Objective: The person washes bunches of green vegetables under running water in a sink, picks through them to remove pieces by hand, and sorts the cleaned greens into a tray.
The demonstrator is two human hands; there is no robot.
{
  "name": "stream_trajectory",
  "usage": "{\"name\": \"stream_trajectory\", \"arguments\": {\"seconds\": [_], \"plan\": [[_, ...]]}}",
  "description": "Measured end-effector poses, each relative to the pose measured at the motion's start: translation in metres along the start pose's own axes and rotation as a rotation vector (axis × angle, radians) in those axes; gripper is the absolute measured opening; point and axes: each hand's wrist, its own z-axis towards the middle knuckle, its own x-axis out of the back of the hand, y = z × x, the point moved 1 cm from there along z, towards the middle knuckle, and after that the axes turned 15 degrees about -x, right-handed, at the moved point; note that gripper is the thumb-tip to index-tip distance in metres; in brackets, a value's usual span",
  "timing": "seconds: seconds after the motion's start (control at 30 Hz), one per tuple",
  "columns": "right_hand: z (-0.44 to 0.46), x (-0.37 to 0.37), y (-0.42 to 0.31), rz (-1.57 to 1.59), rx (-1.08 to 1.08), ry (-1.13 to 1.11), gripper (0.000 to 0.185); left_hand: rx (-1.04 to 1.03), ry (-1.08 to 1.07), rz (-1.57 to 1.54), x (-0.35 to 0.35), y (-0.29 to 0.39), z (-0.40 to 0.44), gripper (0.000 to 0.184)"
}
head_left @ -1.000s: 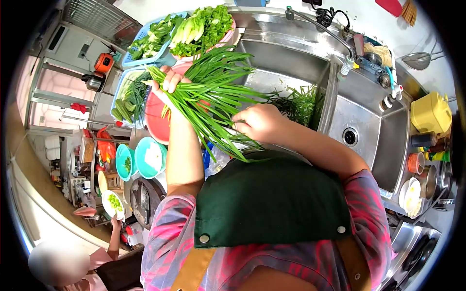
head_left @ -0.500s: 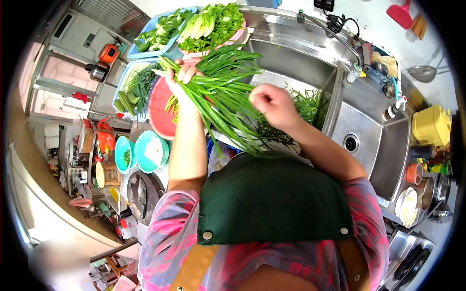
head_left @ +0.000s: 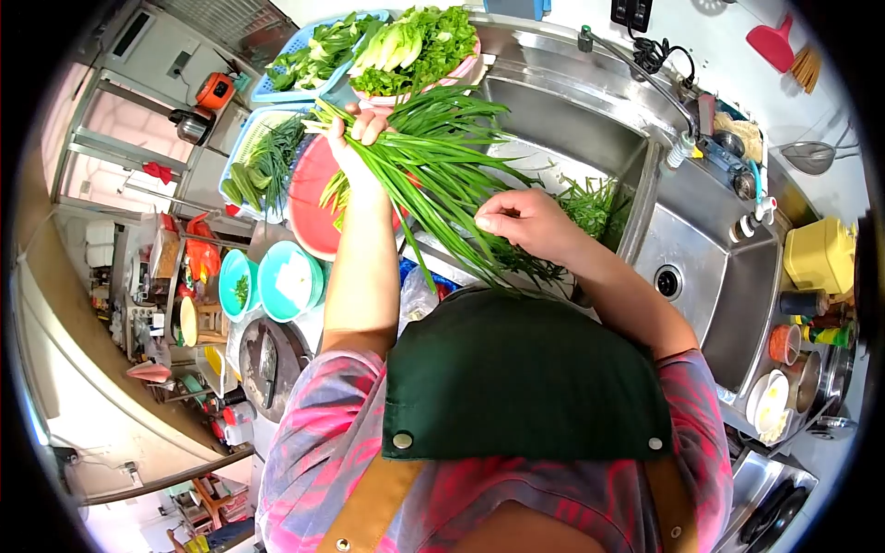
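A large bunch of long green stalks (head_left: 433, 175) is gripped near its pale ends by my left hand (head_left: 362, 134), with the leaves fanning out to the right. My right hand (head_left: 521, 221) is beside the leaf tips, fingers pinched together; whether a leaf is between them is too small to tell. Loose green trimmings (head_left: 590, 205) lie in the sink basin (head_left: 576, 115) beyond my right hand. Under and left of the bunch stands a red basin (head_left: 309, 203) with a few more stalks in it.
Baskets of leafy greens (head_left: 318, 57) and a pink bowl of lettuce (head_left: 470, 69) stand at the back left. Two turquoise bowls (head_left: 293, 281) and a round board with a knife (head_left: 269, 369) are on the left. A second sink (head_left: 691, 249) with a tap lies right.
My right hand moved away from the leaves, then back down beside their tips. My left hand kept its grip. The view shifted, and the other person at the lower left has gone from sight.
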Motion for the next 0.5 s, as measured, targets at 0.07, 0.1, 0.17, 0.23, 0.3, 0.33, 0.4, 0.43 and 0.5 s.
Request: {"name": "stream_trajectory", "arguments": {"seconds": [0.07,0.1,0.17,0.23,0.3,0.33,0.4,0.43,0.5], "plan": [[0.003,0.000,0.000,0.001,-0.020,-0.013,0.016,0.030,0.007,-0.063,-0.004,0.000,-0.002,0.020],[0.003,0.000,-0.001,-0.022,-0.051,-0.023,0.016,0.028,-0.007,-0.045,-0.004,0.001,-0.002,0.019],[0.006,-0.003,0.004,-0.029,-0.074,-0.026,0.015,0.033,-0.018,-0.044,-0.002,0.004,-0.002,0.019],[0.004,-0.006,0.002,-0.013,-0.042,0.023,0.014,0.042,-0.027,-0.046,-0.002,0.004,-0.003,0.019],[-0.001,-0.006,0.001,0.002,-0.013,0.074,0.013,0.002,0.011,-0.096,-0.004,0.004,-0.005,0.019],[-0.004,-0.006,-0.001,0.066,0.092,0.101,0.011,0.001,0.013,-0.099,-0.001,0.005,-0.004,0.019],[-0.009,-0.001,-0.005,0.129,0.196,0.125,0.010,-0.015,-0.007,-0.108,0.004,0.008,-0.002,0.020],[-0.013,0.006,-0.006,0.161,0.206,0.100,0.008,-0.070,0.037,-0.070,0.000,0.008,-0.005,0.020],[-0.018,0.025,-0.001,0.231,0.179,0.066,0.005,-0.025,-0.033,-0.114,0.004,0.013,-0.003,0.019]]}}
